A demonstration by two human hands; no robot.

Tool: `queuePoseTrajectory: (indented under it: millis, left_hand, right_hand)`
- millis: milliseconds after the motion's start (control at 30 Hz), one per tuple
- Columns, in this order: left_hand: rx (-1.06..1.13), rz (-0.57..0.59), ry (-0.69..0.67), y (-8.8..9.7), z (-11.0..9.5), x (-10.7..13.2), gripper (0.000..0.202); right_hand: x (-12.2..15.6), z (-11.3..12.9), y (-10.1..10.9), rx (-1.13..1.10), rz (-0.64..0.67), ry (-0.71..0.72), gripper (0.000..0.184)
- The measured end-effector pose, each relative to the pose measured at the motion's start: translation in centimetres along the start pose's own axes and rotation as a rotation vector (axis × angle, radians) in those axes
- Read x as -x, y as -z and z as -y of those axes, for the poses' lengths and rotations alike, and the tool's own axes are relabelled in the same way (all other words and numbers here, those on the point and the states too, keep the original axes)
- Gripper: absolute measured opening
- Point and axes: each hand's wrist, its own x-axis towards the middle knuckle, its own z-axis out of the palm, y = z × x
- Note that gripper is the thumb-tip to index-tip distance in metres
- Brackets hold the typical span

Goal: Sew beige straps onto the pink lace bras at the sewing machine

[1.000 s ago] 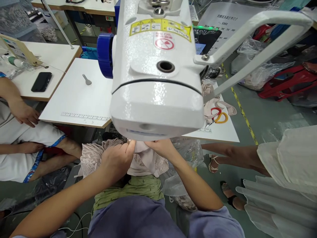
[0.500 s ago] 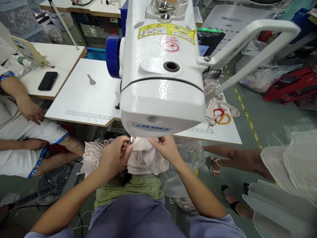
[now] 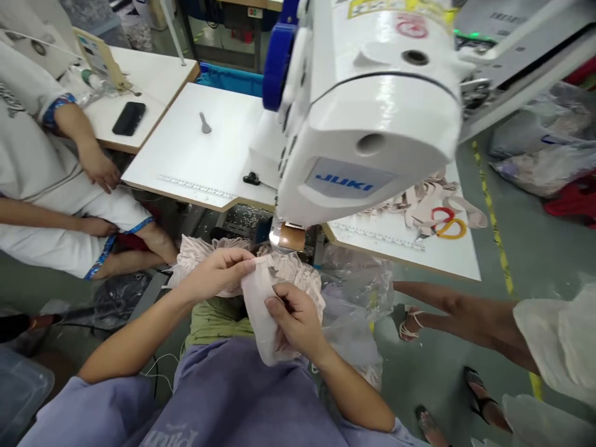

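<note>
Both my hands hold a pale pink lace garment piece over my lap, just below the head of a white JUKI sewing machine. My left hand pinches the upper edge of the fabric, fingers closed on it. My right hand grips the smooth lower part of the same piece, thumb on top. More gathered lace bunches behind my left hand. The needle area is hidden by the machine head.
The white sewing table carries a small grey tool, fabric strips and red and yellow scissors. A seated person in white is on the left beside a table with a black phone. Another person's legs stand on the right.
My hands have drawn the lace piece back from under the machine head toward my lap. The view has shifted right and down, so the machine's front face now shows.
</note>
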Motion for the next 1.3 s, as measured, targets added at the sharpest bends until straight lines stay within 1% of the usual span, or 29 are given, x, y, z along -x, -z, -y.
queuePoseTrajectory:
  millis: [67,100,133,167,200,267,300,333,367,400,467,500,533,600,633,700,733,767,833,900,967,1067,1167,1233,1300]
  left_hand:
    - [0.017,-0.137,-0.004,1.2,-0.2,2.2,0.034]
    - [0.014,-0.184,0.000,1.8,-0.3,3.1,0.033]
    - [0.008,-0.217,0.006,2.4,-0.4,3.9,0.034]
    - [0.000,-0.234,0.010,3.0,-0.3,4.4,0.034]
    - [-0.011,-0.236,0.015,3.6,-0.1,4.7,0.035]
    - [-0.073,-0.201,0.025,4.5,0.9,4.6,0.036]
    - [-0.133,-0.183,0.027,4.8,1.7,4.3,0.036]
    - [-0.215,-0.199,0.020,4.9,2.6,3.8,0.034]
    - [-0.307,-0.257,0.008,4.9,3.7,3.3,0.032]
    - [-0.385,-0.343,-0.003,4.6,4.8,2.7,0.030]
    - [-0.453,-0.504,-0.006,3.6,7.1,1.6,0.028]
    - [-0.436,-0.528,0.005,2.8,8.1,1.1,0.029]
    - [-0.396,-0.502,0.022,2.0,9.0,0.6,0.031]
    - [-0.312,-0.384,0.043,0.3,10.4,-0.3,0.037]
    - [-0.283,-0.342,0.040,-0.5,10.8,-0.7,0.039]
    - [-0.241,-0.323,0.017,-1.6,11.0,-1.3,0.040]
    - [-0.233,-0.338,0.000,-1.9,10.9,-1.4,0.038]
    - [-0.234,-0.356,-0.018,-2.1,10.5,-1.3,0.036]
    - [-0.252,-0.379,-0.048,-2.3,9.4,-1.0,0.033]
    - [-0.278,-0.359,-0.073,-2.4,8.2,-0.4,0.032]
    - [-0.290,-0.312,-0.080,-2.4,7.1,0.2,0.033]
    - [-0.266,-0.264,-0.057,-2.6,5.9,0.4,0.035]
    - [-0.272,-0.233,-0.057,-3.1,5.4,0.1,0.034]
    - [-0.340,-0.234,-0.066,-3.6,5.3,-0.3,0.035]
    - [-0.455,-0.285,-0.067,-4.1,5.3,-1.2,0.037]
  right_hand:
    - [-1.9,-0.6,-2.1,-0.056,0.077,0.014,0.031]
    - [-3.2,-1.1,-3.2,-0.128,0.111,0.010,0.040]
    - [-4.5,-1.6,-4.2,-0.249,0.126,-0.017,0.052]
    - [-5.7,-2.1,-5.2,-0.409,0.126,-0.077,0.059]
    - [-6.8,-2.6,-6.0,-0.588,0.110,-0.166,0.059]
    - [-8.2,-3.8,-7.1,-0.901,0.043,-0.354,0.042]
    - [-8.4,-4.4,-7.4,-0.992,-0.012,-0.416,0.034]
    - [-8.3,-5.1,-7.5,-1.030,-0.074,-0.443,0.030]
    - [-7.9,-5.8,-7.5,-1.020,-0.146,-0.436,0.028]
    - [-7.3,-6.5,-7.5,-0.964,-0.223,-0.407,0.027]
    - [-5.9,-8.1,-7.3,-0.752,-0.330,-0.321,0.024]
    - [-5.1,-8.8,-7.1,-0.612,-0.349,-0.267,0.022]
    - [-4.3,-9.5,-7.0,-0.455,-0.349,-0.202,0.020]
    - [-3.1,-10.7,-6.7,-0.127,-0.310,-0.039,0.018]
    - [-2.7,-11.1,-6.4,0.024,-0.285,0.046,0.017]
    - [-2.0,-11.6,-5.6,0.271,-0.237,0.171,0.018]
    - [-1.8,-11.6,-5.1,0.345,-0.226,0.197,0.017]
    - [-1.6,-11.5,-4.6,0.386,-0.229,0.201,0.017]
    - [-1.4,-10.6,-3.4,0.398,-0.272,0.192,0.018]
    - [-1.6,-9.3,-2.3,0.372,-0.302,0.203,0.024]
    - [-2.1,-7.9,-1.6,0.369,-0.267,0.210,0.030]
    - [-3.1,-6.6,-1.1,0.358,-0.195,0.166,0.031]
    - [-3.3,-6.5,-1.3,0.351,-0.247,0.133,0.026]
    - [-2.9,-6.9,-1.7,0.389,-0.277,0.167,0.024]
    - [-2.6,-7.8,-1.9,0.490,-0.241,0.237,0.026]
